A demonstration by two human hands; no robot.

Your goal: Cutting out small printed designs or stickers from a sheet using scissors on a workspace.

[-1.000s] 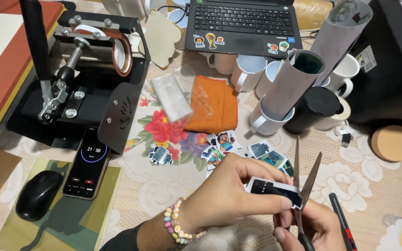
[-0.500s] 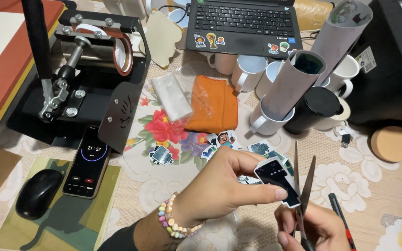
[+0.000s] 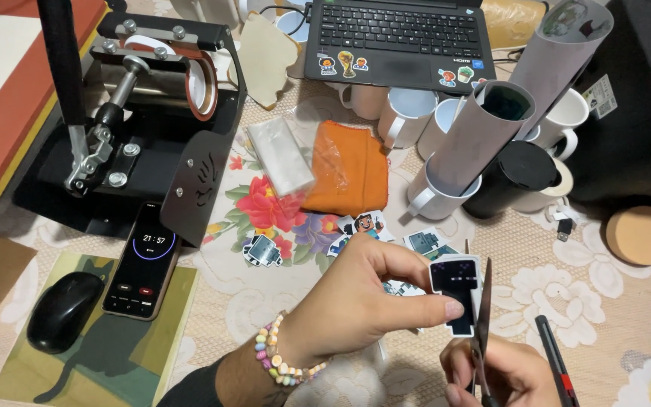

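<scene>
Left hand: the left hand (image 3: 356, 301) pinches a black sticker cutout (image 3: 457, 290) between thumb and fingers, near centre-right.
Right hand: the right hand (image 3: 502, 377) is closed around the scissors (image 3: 482, 316) — blades upright, just right of the cutout's edge.
Nearby: a red-and-black pen (image 3: 555, 365) lies right; more cut stickers (image 3: 359, 230) rest farther on the floral cloth (image 3: 265, 286) — phone (image 3: 145, 260) at left.

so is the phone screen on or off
On: the phone lying by the mouse shows a lit ring with digits and round buttons below it.
</scene>
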